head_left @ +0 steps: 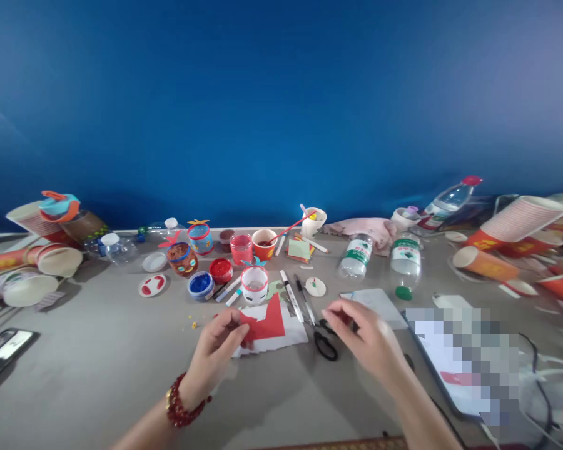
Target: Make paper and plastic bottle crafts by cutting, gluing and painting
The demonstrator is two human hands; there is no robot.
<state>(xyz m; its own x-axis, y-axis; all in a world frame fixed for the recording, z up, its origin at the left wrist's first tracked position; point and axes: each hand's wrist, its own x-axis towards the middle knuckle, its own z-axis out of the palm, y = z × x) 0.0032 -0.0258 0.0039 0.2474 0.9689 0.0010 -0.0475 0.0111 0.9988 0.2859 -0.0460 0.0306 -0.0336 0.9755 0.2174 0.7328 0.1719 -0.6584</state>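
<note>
My left hand (216, 347), with a red bead bracelet at the wrist, has its fingers closed on the edge of a red paper sheet (268, 322) that lies on white paper (291, 334). My right hand (363, 334) hovers over the table with fingers loosely curled, just right of black-handled scissors (325, 340). Its thumb and forefinger are pinched together, and I cannot make out anything between them. A white-and-red decorated cup (254, 284) stands just beyond the red paper. Two marker pens (296, 297) lie between the paper and the scissors.
Paint pots, a blue paint lid (200, 284), and decorated cups crowd the middle back. Paper cups (32, 265) lie at the left, more at the right (485, 262). Two water bottles (406, 259) lie on their sides. A phone (4, 347) sits far left, a tablet (464, 362) at right.
</note>
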